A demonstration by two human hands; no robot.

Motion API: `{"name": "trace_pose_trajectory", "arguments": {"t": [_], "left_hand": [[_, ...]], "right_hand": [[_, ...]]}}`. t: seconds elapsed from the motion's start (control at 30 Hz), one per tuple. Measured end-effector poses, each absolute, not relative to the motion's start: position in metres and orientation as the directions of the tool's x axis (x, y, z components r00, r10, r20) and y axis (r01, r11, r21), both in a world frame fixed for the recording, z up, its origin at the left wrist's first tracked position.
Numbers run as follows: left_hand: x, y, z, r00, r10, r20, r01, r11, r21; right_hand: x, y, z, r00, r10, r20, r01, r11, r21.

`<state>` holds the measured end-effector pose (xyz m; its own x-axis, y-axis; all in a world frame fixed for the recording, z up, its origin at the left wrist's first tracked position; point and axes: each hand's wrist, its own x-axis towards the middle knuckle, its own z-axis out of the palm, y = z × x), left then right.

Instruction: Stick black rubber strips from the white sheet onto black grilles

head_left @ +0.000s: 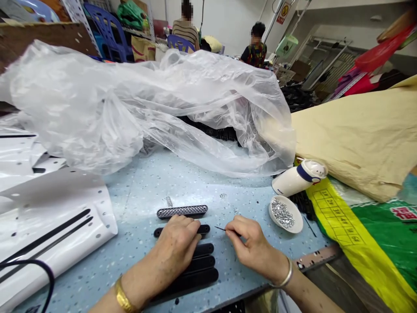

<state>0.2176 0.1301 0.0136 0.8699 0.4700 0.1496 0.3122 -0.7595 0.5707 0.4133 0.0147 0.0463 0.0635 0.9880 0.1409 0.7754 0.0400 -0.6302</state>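
Observation:
My left hand is closed over a black strip with rounded ends, its fingers pressing it on the table; the hand hides the strip's middle. To the right, my right hand pinches a thin dark pointed tool, the tip facing the strip but apart from it. Behind my left hand lies another strip with a silvery mesh-patterned face. Several plain black strips lie side by side nearer to me, partly under my left forearm. A white bowl beyond my right hand holds many small metal washer-like pieces.
A white bottle with a blue band lies tilted behind the bowl. Clear plastic sheeting is heaped across the far side. White sheets with slots cover the left; a yellow-green sack is at right. Two people sit beyond.

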Motion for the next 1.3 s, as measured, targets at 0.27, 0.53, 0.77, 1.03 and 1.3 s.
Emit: {"name": "trace_pose_trajectory", "arguments": {"t": [0.27,0.53,0.77,1.03,1.3], "left_hand": [[0.215,0.129,0.009,0.857,0.496,0.137,0.297,-0.694,0.655],[0.216,0.129,0.009,0.857,0.49,0.162,0.273,-0.697,0.663],[0.217,0.13,0.009,0.84,0.508,0.189,0.27,-0.695,0.666],[0.219,0.135,0.014,0.849,0.506,0.155,0.293,-0.693,0.659],[0.219,0.136,0.014,0.829,0.545,0.122,0.351,-0.679,0.645]], "right_hand": [[0.408,0.036,0.042,0.077,0.985,0.154,0.718,0.052,-0.694],[0.405,0.039,0.036,0.055,0.989,0.137,0.715,0.057,-0.697],[0.406,0.046,0.031,0.089,0.995,0.046,0.585,-0.015,-0.811],[0.41,0.047,0.031,0.065,0.995,-0.076,0.403,-0.096,-0.91],[0.407,0.041,0.028,0.124,0.989,-0.084,0.351,-0.123,-0.928]]}}
